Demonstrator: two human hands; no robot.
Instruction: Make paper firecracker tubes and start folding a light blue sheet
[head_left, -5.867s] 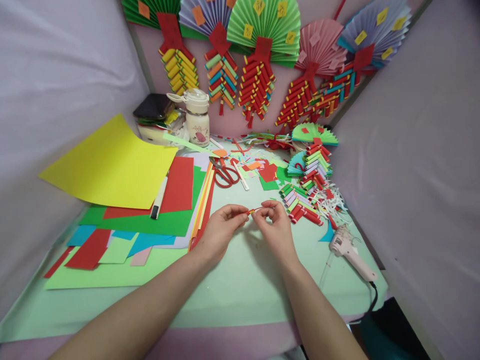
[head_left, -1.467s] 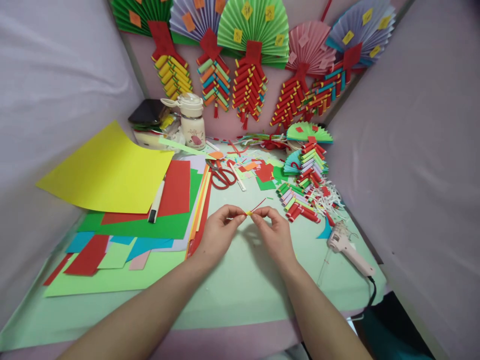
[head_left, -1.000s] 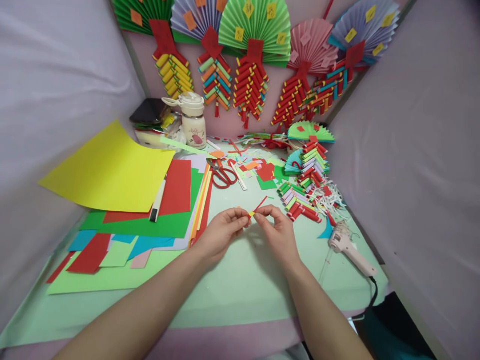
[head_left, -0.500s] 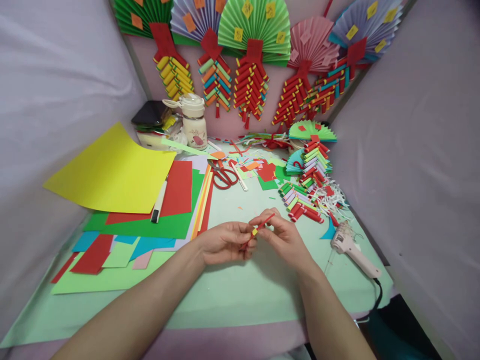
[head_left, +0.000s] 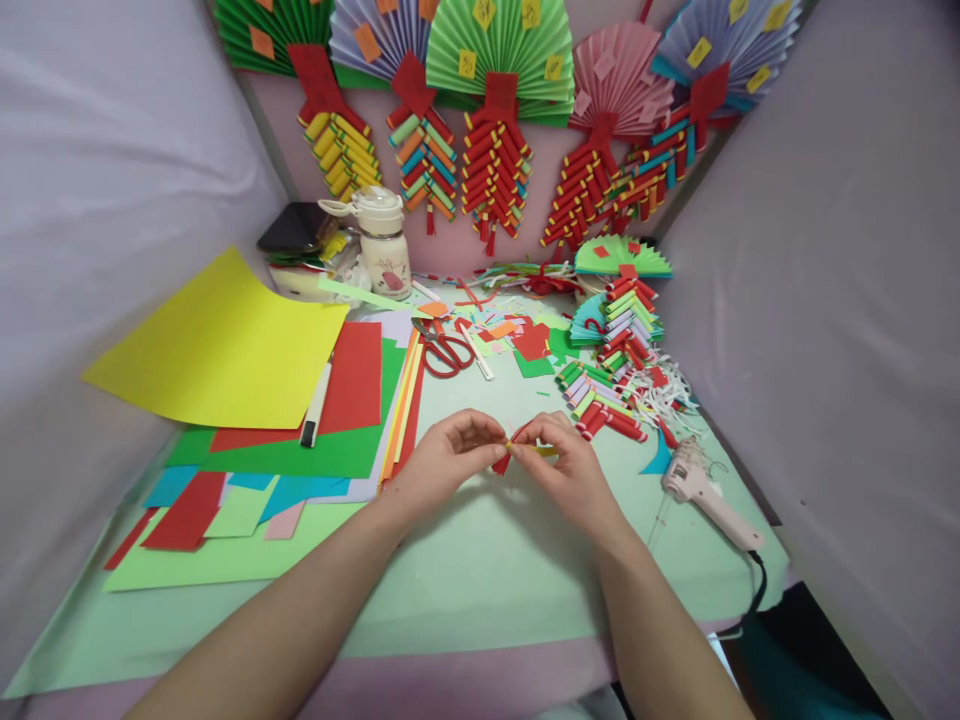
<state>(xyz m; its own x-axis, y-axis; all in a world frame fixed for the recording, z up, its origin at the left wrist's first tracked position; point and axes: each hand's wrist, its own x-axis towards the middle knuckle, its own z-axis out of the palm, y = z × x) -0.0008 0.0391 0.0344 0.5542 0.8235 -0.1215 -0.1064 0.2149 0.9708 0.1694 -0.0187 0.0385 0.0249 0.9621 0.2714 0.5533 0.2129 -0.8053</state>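
Observation:
My left hand [head_left: 448, 458] and my right hand [head_left: 568, 468] meet above the pale green table cover [head_left: 480, 580], fingertips pinched together. Between them is a small rolled red paper tube [head_left: 504, 458] with a yellow band, and a thin yellow strip sticks out toward the right hand. Both hands grip this piece. A heap of finished red, green and lilac paper tubes [head_left: 600, 395] lies just beyond my right hand.
Coloured paper sheets, topped by a big yellow one [head_left: 217, 345], are stacked at the left with a marker [head_left: 315, 405]. Red scissors [head_left: 442, 350], paper scraps and a white jar [head_left: 382, 240] lie behind. A pink glue gun [head_left: 705, 495] rests at the right. Paper fans hang on the back wall.
The hands dropped toward me half a second ago and have come back up. The red piece has turned from pointing up-right to lying nearly level between the fingertips.

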